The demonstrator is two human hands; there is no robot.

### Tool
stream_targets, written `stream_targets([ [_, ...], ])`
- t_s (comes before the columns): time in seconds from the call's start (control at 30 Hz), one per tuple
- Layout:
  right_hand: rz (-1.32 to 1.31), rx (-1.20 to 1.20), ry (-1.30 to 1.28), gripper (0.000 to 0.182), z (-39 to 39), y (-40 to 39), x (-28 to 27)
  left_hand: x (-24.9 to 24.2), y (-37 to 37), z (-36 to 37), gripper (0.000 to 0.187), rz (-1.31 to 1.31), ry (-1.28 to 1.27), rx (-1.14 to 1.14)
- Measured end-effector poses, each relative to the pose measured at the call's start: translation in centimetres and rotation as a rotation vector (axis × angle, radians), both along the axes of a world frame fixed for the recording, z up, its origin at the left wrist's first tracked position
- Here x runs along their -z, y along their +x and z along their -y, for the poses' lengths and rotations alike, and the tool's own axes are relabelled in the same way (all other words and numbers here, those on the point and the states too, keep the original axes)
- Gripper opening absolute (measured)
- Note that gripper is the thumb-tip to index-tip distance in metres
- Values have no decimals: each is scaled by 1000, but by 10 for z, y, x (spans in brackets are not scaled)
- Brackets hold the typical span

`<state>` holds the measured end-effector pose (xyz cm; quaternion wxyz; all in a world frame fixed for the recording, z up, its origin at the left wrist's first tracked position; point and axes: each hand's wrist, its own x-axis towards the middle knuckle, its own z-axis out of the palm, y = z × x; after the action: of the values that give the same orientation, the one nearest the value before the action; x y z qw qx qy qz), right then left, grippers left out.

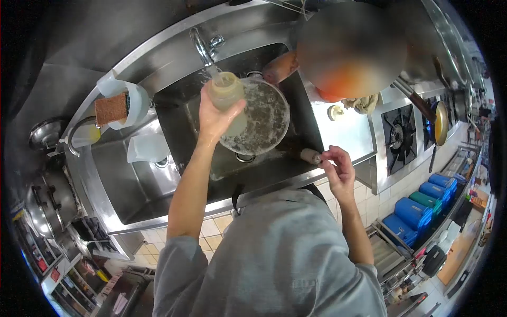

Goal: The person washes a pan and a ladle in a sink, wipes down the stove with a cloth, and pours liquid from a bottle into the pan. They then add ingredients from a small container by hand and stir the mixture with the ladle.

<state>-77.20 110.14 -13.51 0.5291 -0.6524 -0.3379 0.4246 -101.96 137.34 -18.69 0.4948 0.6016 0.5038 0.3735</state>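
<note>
My left hand (219, 113) is wrapped round a pale, translucent plastic bottle (227, 94), its open mouth up under the running tap (202, 50). Just beyond the bottle, a large round pot (266, 113) full of foamy water stands in the sink basin (182, 113). My right hand (340, 171) is over the sink's front right edge, fingers pinched at the end of a small whitish cylinder (309, 156). What kind of thing this cylinder is, I cannot tell.
Left of the basin lie a white plastic container (148, 148) and a white tub (138, 105) with a brown sponge (111, 109). Another person's hand (280, 67) reaches in at the back right. A gas burner (397, 136) and a pan (441, 124) are further right.
</note>
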Motion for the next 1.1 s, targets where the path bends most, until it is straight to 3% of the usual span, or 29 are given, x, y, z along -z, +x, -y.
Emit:
stream_targets([
  [0.07, -25, 71, -9, 38, 11, 4, 4, -3, -3, 9, 86, 61, -13, -34],
  [0.13, -35, 90, -18, 36, 20, 3, 3, -6, -3, 17, 83, 291, -228, -135],
  [0.27, -43, 48, -52, 36, 31, 5, 5, 4, 0, 18, 79, 223, -280, -116],
  [0.37, -9, -2, -72, 36, 39, 11, 4, 9, 4, 24, 64, 365, -357, -105],
  [0.43, 0, -23, -86, 36, 45, 18, 4, 1, 5, 29, 56, 557, -781, -140],
  [0.53, 57, -63, -98, 36, 54, 33, 8, 20, 1, 53, 59, 759, -958, -193],
  [0.7, 56, -29, -74, 36, 71, 53, 16, 28, 3, 105, 60, 945, -998, -277],
  [0.73, 53, -27, -72, 36, 74, 58, 15, 12, 8, 114, 61, 983, -1020, -284],
  [0.77, 62, -27, -79, 35, 76, 62, 14, -6, 14, 124, 58, 961, -1064, -383],
  [0.97, 12, -35, -69, 34, 88, 79, 20, -10, 22, 158, 46, 1144, -1016, -538],
  [1.1, -7, -39, -73, 33, 100, 93, 32, 22, 16, 172, 41, 1215, -965, -575],
])
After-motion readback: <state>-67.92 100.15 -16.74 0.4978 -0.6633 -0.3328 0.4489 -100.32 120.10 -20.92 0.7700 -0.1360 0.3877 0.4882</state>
